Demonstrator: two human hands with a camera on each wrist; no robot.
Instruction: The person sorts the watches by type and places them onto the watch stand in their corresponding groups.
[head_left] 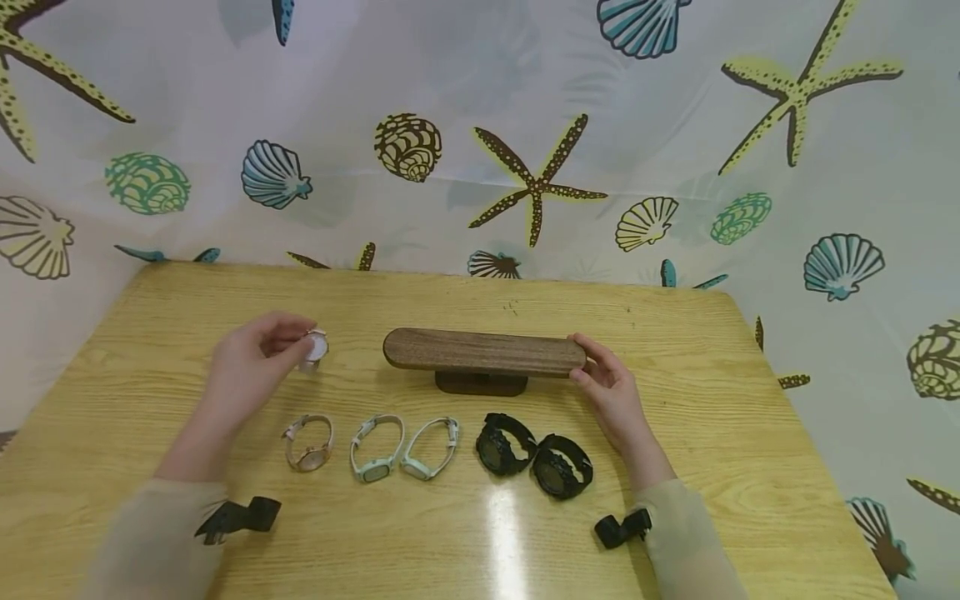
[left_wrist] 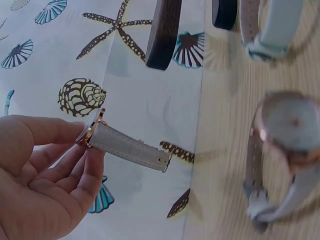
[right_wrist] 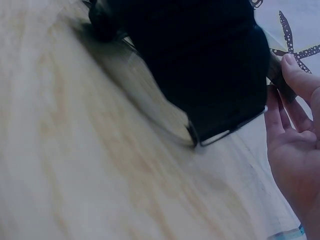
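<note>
My left hand (head_left: 251,362) pinches a wristwatch (head_left: 318,345) by its round case, over the left part of the table. In the left wrist view this watch shows a rose-gold case and a pale grey strap (left_wrist: 132,151) hanging out straight, unbuckled. At the other side, my right hand (head_left: 617,398) grips the right end of a dark wooden bar (head_left: 480,353), thumb at the near edge and fingers behind. The bar has rounded ends and sits on a short dark base (head_left: 480,383). In the right wrist view a black strap covers much of the scene.
Along the near side of the bar lie a rose-gold watch (head_left: 311,458), two pale watches (head_left: 377,472) and two black watches (head_left: 553,477), all buckled into loops. Behind the wooden table (head_left: 675,333) hangs a cloth (head_left: 345,92) printed with shells and starfish.
</note>
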